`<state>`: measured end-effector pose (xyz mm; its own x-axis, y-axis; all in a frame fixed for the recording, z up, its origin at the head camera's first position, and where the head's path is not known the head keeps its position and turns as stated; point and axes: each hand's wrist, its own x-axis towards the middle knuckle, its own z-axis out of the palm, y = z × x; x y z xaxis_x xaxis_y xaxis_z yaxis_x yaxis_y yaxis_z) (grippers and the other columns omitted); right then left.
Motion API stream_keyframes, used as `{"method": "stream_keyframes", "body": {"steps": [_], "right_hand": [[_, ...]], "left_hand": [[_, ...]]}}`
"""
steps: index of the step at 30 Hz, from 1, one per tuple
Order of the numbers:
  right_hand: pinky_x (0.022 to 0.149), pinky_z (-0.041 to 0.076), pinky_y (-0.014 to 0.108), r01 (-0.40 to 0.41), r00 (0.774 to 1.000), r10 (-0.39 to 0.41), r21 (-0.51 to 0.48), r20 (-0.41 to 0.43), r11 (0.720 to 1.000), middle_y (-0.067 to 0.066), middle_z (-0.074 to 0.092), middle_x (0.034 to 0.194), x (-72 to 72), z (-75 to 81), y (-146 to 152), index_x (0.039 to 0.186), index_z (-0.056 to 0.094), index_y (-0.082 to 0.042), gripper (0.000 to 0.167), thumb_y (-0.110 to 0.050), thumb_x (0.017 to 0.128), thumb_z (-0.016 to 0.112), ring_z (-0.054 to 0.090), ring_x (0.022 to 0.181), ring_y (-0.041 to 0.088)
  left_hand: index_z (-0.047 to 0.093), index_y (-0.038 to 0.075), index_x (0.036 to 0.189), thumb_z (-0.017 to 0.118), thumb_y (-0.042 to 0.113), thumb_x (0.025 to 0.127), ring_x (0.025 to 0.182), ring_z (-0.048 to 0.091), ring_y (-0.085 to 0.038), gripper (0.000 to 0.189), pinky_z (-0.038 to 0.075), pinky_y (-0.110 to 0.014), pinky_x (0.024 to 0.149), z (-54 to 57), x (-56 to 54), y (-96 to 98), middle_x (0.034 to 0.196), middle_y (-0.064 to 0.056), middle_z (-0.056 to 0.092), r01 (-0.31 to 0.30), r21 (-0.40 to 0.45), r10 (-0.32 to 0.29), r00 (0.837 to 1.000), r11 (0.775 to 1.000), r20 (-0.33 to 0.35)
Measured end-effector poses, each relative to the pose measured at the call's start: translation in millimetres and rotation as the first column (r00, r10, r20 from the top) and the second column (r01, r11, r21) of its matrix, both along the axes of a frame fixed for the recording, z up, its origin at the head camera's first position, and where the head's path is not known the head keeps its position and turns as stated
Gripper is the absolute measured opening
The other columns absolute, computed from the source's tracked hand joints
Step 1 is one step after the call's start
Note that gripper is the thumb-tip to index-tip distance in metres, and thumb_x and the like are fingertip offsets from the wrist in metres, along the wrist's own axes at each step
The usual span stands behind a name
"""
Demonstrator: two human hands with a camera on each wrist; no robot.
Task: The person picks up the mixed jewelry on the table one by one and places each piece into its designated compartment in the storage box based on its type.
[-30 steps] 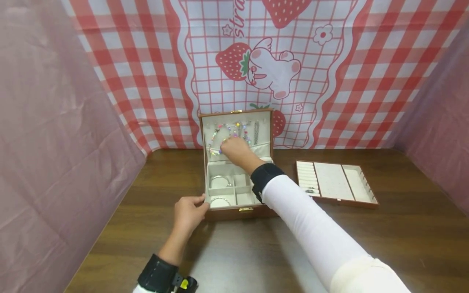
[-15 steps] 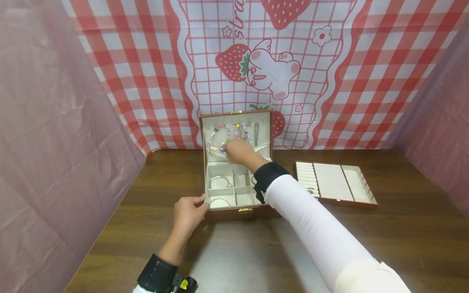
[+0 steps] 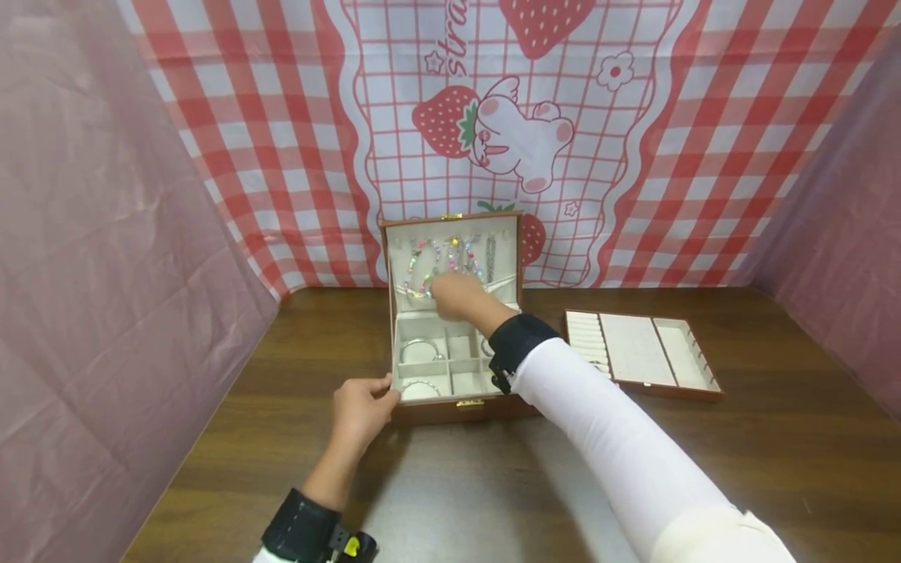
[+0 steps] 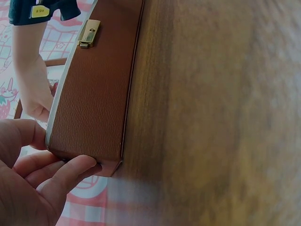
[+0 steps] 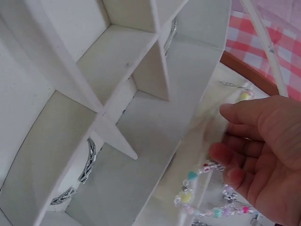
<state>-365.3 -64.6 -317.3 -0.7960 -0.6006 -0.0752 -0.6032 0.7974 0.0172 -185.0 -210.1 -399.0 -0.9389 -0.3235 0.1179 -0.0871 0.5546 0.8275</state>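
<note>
A brown jewelry box [image 3: 436,412] with a pale divided interior stands open on the table. At its front left corner my left hand [image 3: 362,410] grips the wall, thumb over the rim [image 4: 51,122] and fingers along the side. My right hand [image 3: 461,297] reaches in front of the raised lid, beside a colorful beaded strand [image 3: 411,275]. From the right wrist, its fingers look loosely curled, with the thumb apart. Beads [image 5: 187,195] lie against or just behind the fingertips; contact is hard to tell. More beaded strands and a silver chain [image 3: 490,258] hang inside the lid.
Silver bangles [image 3: 422,350] lie in left compartments of the box. Right of it sits a shallow tray [image 3: 639,348] with ring rolls and two flat sections. A strawberry-print cloth [image 3: 303,156] hangs close behind the lid; a pink curtain [image 3: 105,274] borders the left.
My right hand has moved slightly down and right from the beaded strand, whose lower end shifted and hangs differently. The left hand stays on the box corner.
</note>
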Motion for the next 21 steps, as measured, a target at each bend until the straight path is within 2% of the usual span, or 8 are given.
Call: {"method": "stream_keyframes", "body": {"steps": [5, 8, 10, 12, 15, 21], "right_hand": [[0.071, 0.055, 0.041, -0.043, 0.999, 0.043, -0.01, -0.002, 0.999, 0.008, 0.061, 0.086, 1.8, 0.0, 5, 0.081, 0.059, -0.008, 0.008, -0.001, 0.085, 0.056, 0.06, 0.08, 0.024], [0.071, 0.053, 0.038, -0.076, 0.997, 0.077, -0.053, 0.006, 0.996, 0.008, 0.059, 0.084, 1.4, -2.2, 10, 0.083, 0.059, -0.005, 0.007, 0.0, 0.085, 0.056, 0.055, 0.076, 0.023], [0.077, 0.053, 0.038, -0.092, 0.995, 0.094, -0.087, 0.016, 0.992, 0.01, 0.063, 0.092, 1.3, -4.2, 13, 0.094, 0.061, -0.003, 0.009, 0.0, 0.087, 0.057, 0.057, 0.083, 0.024], [0.086, 0.051, 0.039, -0.107, 0.993, 0.111, -0.117, 0.026, 0.987, 0.012, 0.065, 0.107, 1.7, -6.0, 16, 0.111, 0.061, -0.002, 0.023, 0.0, 0.088, 0.058, 0.061, 0.096, 0.027], [0.1, 0.045, 0.041, -0.124, 0.991, 0.13, -0.144, 0.036, 0.982, 0.012, 0.061, 0.127, 2.9, -7.8, 17, 0.133, 0.053, -0.007, 0.044, -0.001, 0.089, 0.06, 0.058, 0.115, 0.03], [0.11, 0.035, 0.044, -0.126, 0.989, 0.136, -0.133, 0.063, 0.983, 0.015, 0.05, 0.142, 3.7, -9.7, 18, 0.146, 0.044, -0.009, 0.057, -0.007, 0.092, 0.062, 0.048, 0.128, 0.034]], "left_hand": [[0.072, 0.001, 0.11, 0.068, 0.009, 0.079, 0.044, 0.061, -0.011, 0.032, 0.045, -0.024, 0.043, -0.8, 0.7, 0.1, 0.076, -0.016, 0.072, 0.003, 0.013, -0.003, 1.0, 1.0, 0.002], [0.072, 0.001, 0.11, 0.068, 0.009, 0.079, 0.045, 0.061, -0.012, 0.032, 0.045, -0.024, 0.043, -0.8, 1.3, -0.1, 0.08, -0.018, 0.072, 0.002, 0.01, -0.002, 1.0, 1.0, -0.001], [0.072, 0.001, 0.109, 0.068, 0.01, 0.079, 0.045, 0.061, -0.012, 0.032, 0.045, -0.024, 0.044, -0.9, 1.5, 0.0, 0.077, -0.016, 0.072, 0.004, 0.002, -0.004, 1.0, 1.0, 0.002], [0.072, 0.002, 0.109, 0.068, 0.01, 0.079, 0.045, 0.061, -0.011, 0.032, 0.044, -0.024, 0.044, -1.0, 1.6, 0.3, 0.073, -0.014, 0.072, 0.007, -0.004, -0.007, 1.0, 1.0, 0.004], [0.072, 0.002, 0.11, 0.069, 0.01, 0.079, 0.045, 0.061, -0.011, 0.032, 0.044, -0.024, 0.044, -1.2, 1.6, 0.8, 0.072, -0.013, 0.072, 0.004, -0.006, -0.004, 1.0, 1.0, 0.008], [0.072, 0.001, 0.11, 0.069, 0.009, 0.079, 0.046, 0.062, -0.012, 0.032, 0.044, -0.025, 0.043, -0.7, 1.7, 1.9, 0.083, -0.019, 0.072, 0.005, 0.006, -0.005, 1.0, 1.0, 0.002]]}}
